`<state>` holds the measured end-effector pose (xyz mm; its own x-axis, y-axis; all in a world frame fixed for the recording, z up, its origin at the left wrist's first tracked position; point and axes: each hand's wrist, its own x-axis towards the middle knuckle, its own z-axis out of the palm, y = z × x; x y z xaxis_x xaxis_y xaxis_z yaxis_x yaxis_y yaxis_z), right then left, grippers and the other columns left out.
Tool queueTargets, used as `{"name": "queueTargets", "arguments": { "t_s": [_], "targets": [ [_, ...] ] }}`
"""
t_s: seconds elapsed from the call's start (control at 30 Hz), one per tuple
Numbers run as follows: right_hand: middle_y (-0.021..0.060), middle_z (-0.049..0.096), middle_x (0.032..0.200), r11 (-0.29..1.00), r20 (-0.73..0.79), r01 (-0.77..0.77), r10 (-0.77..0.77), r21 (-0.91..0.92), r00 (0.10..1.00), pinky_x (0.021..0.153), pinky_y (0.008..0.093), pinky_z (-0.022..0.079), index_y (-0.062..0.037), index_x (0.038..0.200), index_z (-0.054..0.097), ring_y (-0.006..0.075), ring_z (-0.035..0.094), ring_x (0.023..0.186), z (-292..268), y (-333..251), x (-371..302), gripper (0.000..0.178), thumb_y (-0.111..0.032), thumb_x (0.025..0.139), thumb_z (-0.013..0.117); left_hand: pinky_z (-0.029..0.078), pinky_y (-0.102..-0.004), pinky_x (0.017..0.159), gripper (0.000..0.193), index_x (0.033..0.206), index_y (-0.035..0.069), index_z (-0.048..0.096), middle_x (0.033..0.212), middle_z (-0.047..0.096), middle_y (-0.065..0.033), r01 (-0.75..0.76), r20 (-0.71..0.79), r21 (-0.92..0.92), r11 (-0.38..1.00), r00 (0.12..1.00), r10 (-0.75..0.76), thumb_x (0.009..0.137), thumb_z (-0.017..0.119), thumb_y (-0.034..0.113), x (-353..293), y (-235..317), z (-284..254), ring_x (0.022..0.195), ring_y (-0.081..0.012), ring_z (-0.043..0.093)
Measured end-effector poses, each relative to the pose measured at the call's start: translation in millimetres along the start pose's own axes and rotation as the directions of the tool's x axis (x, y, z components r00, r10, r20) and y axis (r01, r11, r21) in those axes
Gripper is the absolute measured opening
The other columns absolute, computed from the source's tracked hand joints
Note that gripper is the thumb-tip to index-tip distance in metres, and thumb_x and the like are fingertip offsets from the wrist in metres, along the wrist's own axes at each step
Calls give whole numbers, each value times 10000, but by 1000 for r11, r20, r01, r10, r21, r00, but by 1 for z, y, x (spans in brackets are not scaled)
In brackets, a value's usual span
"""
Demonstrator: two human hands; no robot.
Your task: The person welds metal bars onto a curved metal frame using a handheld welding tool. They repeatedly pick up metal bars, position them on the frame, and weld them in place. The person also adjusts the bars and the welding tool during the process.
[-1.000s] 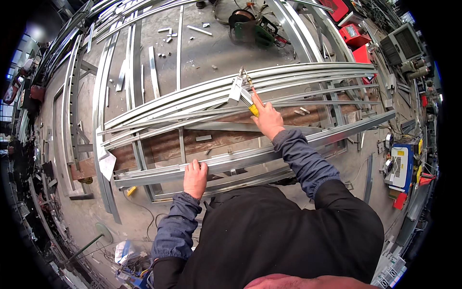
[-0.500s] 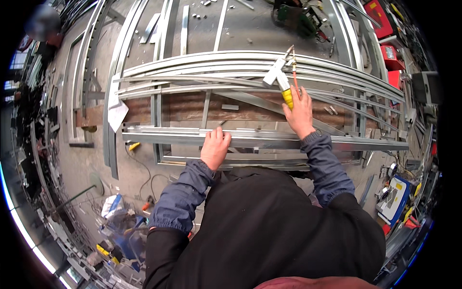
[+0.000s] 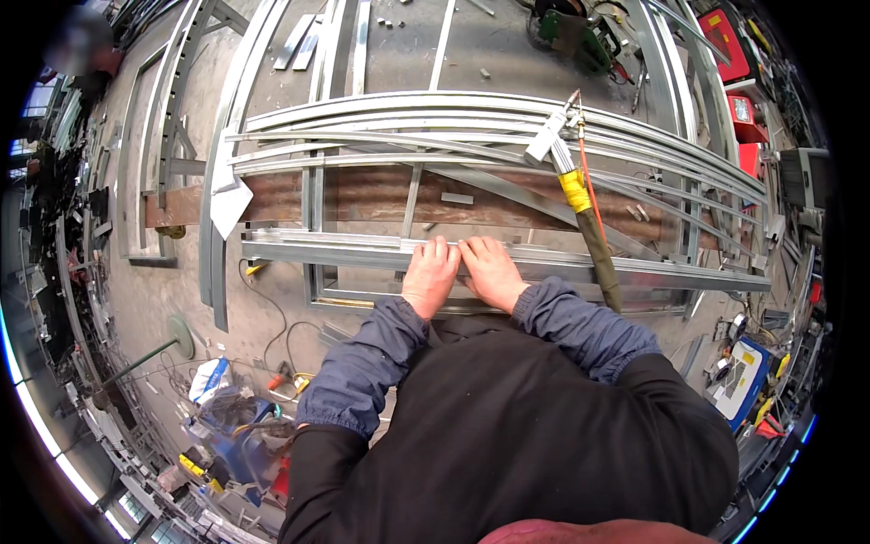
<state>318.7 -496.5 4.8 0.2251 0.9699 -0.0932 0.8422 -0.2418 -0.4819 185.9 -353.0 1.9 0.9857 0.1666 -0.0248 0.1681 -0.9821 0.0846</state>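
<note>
A long, straight silver metal profile (image 3: 362, 255) runs left to right just in front of my body. My left hand (image 3: 432, 276) is closed over its middle, fingers bent across the upper edge. Close beside it, my right hand (image 3: 490, 270) grips the same profile, the two sets of fingertips almost meeting. Thin strips lie along the profile's far side; what my fingers pinch there is hidden. To the right of my hands, a welding gun (image 3: 547, 138) with yellow tape lies on the bundled bars, its dark green sleeve (image 3: 595, 245) hanging across the profile.
Beyond the profile, several long bars (image 3: 381, 107) lie across a metal frame, over a rusty beam (image 3: 272, 201). White paper (image 3: 232, 207) lies at the left. A green power tool (image 3: 573, 34) sits at the far side. Red cases (image 3: 725, 45) and a blue-edged machine (image 3: 739, 376) stand at the right.
My right hand has let go of the welding gun and moved left and nearer, onto the profile. The gun now rests on the bars. My left hand stays on the profile.
</note>
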Motion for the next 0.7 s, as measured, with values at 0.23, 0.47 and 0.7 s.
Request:
{"name": "queueTargets", "arguments": {
  "t_s": [0.23,0.47,0.7],
  "targets": [
    [160,594,1347,1000,23,-12,12,-8,1000,1153,479,443,40,1495,552,357,542,1288,-5,-4,-2,786,-189,806,854,391,-532,1264,822,1391,36,630,1430,589,-171,14,57,-299,954,998,4,717,971,361,-15,-51,-30,1377,-383,561],
    [157,591,1340,999,28,-1,2,-32,1000,1158,476,437,43,1489,550,355,547,1266,-7,-4,0,784,-191,803,850,305,-546,1317,934,1523,57,567,1505,591,-119,138,120,-211,968,986,-114,737,959,375,-61,-148,-31,1466,-335,515],
    [149,586,1335,1000,18,7,-7,-17,1000,1160,476,433,39,1483,558,350,552,1255,-9,-3,0,789,-184,789,860,394,-513,1219,805,1427,99,642,1406,658,-72,143,80,-181,973,988,-130,704,947,281,-61,-148,-21,1364,-302,579]
  ]
}}
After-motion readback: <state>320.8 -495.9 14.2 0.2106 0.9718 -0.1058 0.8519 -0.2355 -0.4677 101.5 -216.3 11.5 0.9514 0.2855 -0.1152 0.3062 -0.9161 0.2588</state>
